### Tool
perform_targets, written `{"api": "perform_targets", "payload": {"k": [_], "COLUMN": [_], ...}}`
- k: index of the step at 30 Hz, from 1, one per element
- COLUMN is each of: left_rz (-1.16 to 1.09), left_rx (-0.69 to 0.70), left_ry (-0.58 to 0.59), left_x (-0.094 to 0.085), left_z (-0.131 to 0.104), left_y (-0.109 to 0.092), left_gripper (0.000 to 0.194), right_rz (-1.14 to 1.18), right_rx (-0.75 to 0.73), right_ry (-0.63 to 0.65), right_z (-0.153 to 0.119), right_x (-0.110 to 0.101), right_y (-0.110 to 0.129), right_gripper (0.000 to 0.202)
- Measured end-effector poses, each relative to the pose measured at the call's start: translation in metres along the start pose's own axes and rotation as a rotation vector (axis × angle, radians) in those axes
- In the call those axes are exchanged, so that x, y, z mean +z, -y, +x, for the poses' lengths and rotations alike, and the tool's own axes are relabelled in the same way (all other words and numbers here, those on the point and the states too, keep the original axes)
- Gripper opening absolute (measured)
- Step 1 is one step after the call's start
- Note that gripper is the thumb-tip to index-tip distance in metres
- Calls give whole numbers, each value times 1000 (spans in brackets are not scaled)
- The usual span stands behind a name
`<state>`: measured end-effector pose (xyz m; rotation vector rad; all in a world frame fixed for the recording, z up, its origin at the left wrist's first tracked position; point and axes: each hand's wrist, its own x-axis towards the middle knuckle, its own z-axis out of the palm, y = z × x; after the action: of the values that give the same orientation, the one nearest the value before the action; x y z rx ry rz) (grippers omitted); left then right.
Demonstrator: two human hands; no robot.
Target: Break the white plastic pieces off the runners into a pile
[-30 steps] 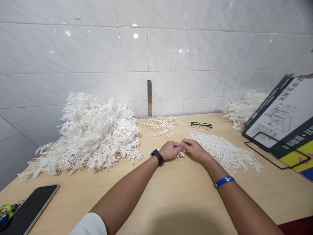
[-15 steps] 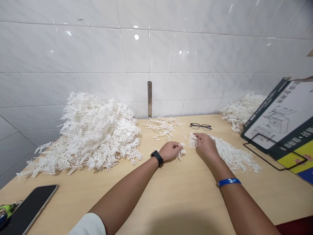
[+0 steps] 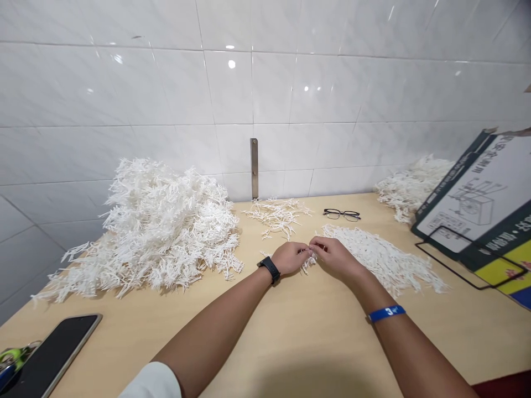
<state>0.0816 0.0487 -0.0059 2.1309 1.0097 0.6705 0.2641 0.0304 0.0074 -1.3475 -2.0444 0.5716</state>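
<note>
My left hand (image 3: 290,256), with a black watch at the wrist, pinches a small white branched piece (image 3: 308,264) over the middle of the table. Fingertip to fingertip with it, my right hand (image 3: 332,255) is closed in a pinch; what it holds is too small to make out. A flat spread of white pieces (image 3: 381,257) lies just right of my right hand. Behind my hands is a small loose group of white pieces (image 3: 276,215). The big tangled white heap (image 3: 166,226) stands to the left.
Black-framed glasses (image 3: 342,214) lie behind the right spread. Another white pile (image 3: 415,185) is at the back right, beside a printed box (image 3: 473,204) with a black wire handle. A phone (image 3: 58,354) and keys (image 3: 14,359) lie front left. A metal strip (image 3: 254,168) stands against the tiled wall.
My right hand has moved left from the edge of the right spread and now meets the fingertips of my left hand. My left hand has barely moved.
</note>
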Motion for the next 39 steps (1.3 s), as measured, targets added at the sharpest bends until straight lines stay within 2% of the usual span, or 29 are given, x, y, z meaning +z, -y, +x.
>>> {"api": "perform_targets", "payload": {"k": [7, 15, 21, 30, 34, 39], "left_rz": [-130, -126, -156, -39, -58, -145], "left_rx": [5, 3, 1, 7, 79, 134], "left_ry": [-19, -17, -47, -71, -133, -101], "left_x": [1, 2, 2, 1, 1, -1], "left_z": [1, 4, 5, 5, 8, 9], "left_y": [1, 3, 6, 3, 4, 4], "left_gripper": [31, 27, 30, 31, 26, 24], "right_rz": [6, 9, 156, 231, 317, 527], "right_rx": [-4, 43, 55, 47, 67, 113], "right_ry": [-49, -100, 0, 14, 39, 21], "right_z": [2, 6, 7, 6, 6, 8], "right_x": [5, 14, 14, 8, 10, 17], "right_y": [-4, -4, -10, -14, -14, -8], "right_gripper": [19, 17, 22, 28, 29, 31]}}
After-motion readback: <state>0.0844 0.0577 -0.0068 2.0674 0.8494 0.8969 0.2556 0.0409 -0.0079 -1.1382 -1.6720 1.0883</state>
